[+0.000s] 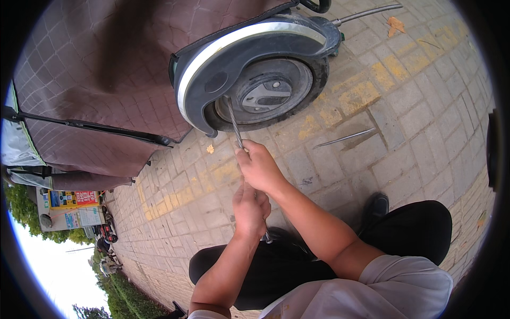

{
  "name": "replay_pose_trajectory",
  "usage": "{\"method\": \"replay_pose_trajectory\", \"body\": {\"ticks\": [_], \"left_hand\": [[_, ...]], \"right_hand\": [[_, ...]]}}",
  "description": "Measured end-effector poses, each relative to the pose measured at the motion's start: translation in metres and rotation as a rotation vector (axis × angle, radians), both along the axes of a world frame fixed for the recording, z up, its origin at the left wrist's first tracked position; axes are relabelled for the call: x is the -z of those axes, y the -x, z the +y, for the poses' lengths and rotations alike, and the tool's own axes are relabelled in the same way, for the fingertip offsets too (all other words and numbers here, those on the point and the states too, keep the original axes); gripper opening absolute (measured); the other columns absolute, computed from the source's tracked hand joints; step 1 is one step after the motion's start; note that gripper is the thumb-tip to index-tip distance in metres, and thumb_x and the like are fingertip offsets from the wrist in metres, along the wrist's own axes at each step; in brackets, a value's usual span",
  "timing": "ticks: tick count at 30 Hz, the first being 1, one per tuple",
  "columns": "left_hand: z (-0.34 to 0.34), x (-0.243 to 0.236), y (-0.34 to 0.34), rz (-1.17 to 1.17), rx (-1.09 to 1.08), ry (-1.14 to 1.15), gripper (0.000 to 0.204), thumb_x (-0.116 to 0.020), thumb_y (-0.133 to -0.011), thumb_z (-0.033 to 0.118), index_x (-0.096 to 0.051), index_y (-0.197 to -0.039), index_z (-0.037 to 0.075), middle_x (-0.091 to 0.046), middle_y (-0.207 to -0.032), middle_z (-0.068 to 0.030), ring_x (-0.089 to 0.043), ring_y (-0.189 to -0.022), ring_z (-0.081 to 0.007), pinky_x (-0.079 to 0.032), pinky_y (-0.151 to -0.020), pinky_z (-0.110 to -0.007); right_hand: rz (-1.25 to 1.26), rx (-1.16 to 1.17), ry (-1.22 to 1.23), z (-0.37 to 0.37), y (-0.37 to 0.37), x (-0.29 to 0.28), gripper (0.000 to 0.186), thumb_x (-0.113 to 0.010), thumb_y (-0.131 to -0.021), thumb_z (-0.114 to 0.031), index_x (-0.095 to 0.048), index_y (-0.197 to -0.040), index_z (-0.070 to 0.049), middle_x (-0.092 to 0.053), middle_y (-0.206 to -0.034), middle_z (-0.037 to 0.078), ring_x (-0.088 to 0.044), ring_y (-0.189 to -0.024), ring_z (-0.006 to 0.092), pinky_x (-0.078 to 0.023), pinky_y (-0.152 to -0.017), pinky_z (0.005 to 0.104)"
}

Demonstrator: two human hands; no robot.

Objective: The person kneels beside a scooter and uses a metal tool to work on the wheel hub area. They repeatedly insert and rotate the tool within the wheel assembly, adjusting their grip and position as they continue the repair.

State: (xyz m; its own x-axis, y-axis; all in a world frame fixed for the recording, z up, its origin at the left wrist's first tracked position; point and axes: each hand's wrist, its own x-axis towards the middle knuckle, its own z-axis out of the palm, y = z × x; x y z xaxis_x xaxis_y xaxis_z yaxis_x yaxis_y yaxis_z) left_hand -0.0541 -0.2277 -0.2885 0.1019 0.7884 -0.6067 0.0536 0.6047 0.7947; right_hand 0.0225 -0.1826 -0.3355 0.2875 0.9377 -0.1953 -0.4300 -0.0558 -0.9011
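Note:
My right hand (254, 165) is closed around a long metal bar (235, 126), whose upper end reaches in at the rim of the wheel (265, 97) under a dark fender with a white curved strip (185, 82). My left hand (249, 211) grips the same bar lower down, just below my right hand, and its lower end shows beside my knees. A second slim metal bar (344, 137) lies on the paving to the right of my hands.
A brown quilted cover (90, 80) drapes over the vehicle at upper left. A thin metal tube (372, 11) sticks out beside the wheel. Brick paving (414, 154) surrounds my crouched legs. Signboards (74, 211), parked scooters and greenery stand at the far left.

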Motion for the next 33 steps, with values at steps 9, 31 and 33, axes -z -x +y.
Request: {"method": "replay_pose_trajectory", "body": {"ticks": [9, 31, 33], "left_hand": [[0.0, 0.002, 0.001, -0.004, -0.001, -0.008, 0.024, -0.039, -0.102, 0.03, -0.045, -0.088, 0.011, -0.03, -0.053, 0.0052, -0.022, -0.04, -0.0069, -0.018, -0.037, -0.024], [-0.001, 0.001, 0.003, 0.029, -0.012, 0.004, 0.029, -0.041, -0.102, 0.032, -0.05, -0.093, 0.006, -0.028, -0.053, 0.0037, -0.022, -0.04, -0.0083, -0.019, -0.037, -0.025], [-0.001, 0.001, 0.003, 0.035, -0.014, 0.0, 0.029, -0.041, -0.102, 0.032, -0.05, -0.093, 0.006, -0.028, -0.053, 0.0036, -0.022, -0.04, -0.0083, -0.019, -0.038, -0.025]], "right_hand": [[-0.026, 0.0, 0.01, 0.0, 0.0, 0.001, 0.022, -0.048, -0.093, -0.015, -0.047, -0.081, 0.003, -0.053, -0.06, 0.018, -0.057, -0.049, 0.0302, -0.045, -0.05, 0.0426], [-0.148, 0.258, -0.038, 0.017, -0.022, 0.008, 0.039, -0.055, -0.093, -0.021, -0.052, -0.119, 0.007, -0.061, -0.094, 0.017, -0.062, -0.084, 0.0254, -0.05, -0.077, 0.0357], [-0.211, 0.406, -0.049, 0.021, -0.034, 0.013, 0.045, -0.056, -0.093, -0.022, -0.049, -0.127, 0.007, -0.056, -0.11, 0.02, -0.06, -0.097, 0.0269, -0.048, -0.085, 0.0353]]}}
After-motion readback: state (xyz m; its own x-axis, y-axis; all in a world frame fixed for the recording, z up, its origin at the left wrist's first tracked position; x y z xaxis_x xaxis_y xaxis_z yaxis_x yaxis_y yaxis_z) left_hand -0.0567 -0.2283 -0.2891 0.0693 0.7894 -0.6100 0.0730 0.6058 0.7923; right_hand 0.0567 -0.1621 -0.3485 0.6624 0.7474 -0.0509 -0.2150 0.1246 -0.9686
